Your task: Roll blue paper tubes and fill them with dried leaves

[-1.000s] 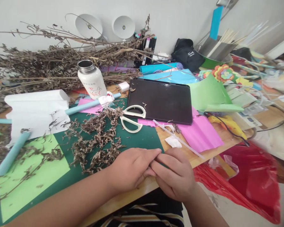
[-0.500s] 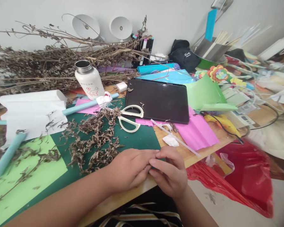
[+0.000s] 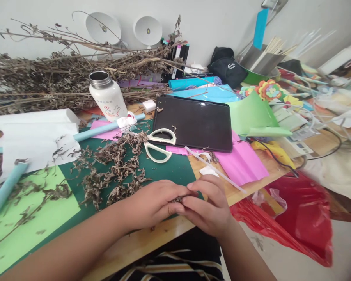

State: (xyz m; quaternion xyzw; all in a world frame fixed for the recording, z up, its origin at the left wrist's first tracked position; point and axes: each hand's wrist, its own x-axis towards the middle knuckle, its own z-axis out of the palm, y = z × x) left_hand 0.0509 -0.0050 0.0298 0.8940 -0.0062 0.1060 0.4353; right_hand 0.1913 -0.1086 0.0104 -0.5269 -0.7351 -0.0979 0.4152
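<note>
My left hand (image 3: 152, 203) and my right hand (image 3: 209, 205) meet at the table's front edge, fingers closed together on a small clump of dried leaves (image 3: 179, 199) that shows between the fingertips. Just left of them a pile of dried brown leaves (image 3: 117, 171) lies on the dark green cutting mat (image 3: 175, 169). White-handled scissors (image 3: 158, 145) rest beyond the hands on the mat, partly against a black tablet (image 3: 193, 123).
Dried branches (image 3: 61, 78) fill the back left behind a white bottle (image 3: 107, 97). White paper (image 3: 35, 136), light green paper (image 3: 32, 218), pink paper (image 3: 240, 162), blue rolled tubes (image 3: 105, 128) and a clear straw (image 3: 216, 169) lie about. A red plastic bag (image 3: 298, 218) hangs right.
Both hands stayed together at the table edge and shifted slightly; a bit of dried leaves now shows between the fingertips. The camera view drifted a little.
</note>
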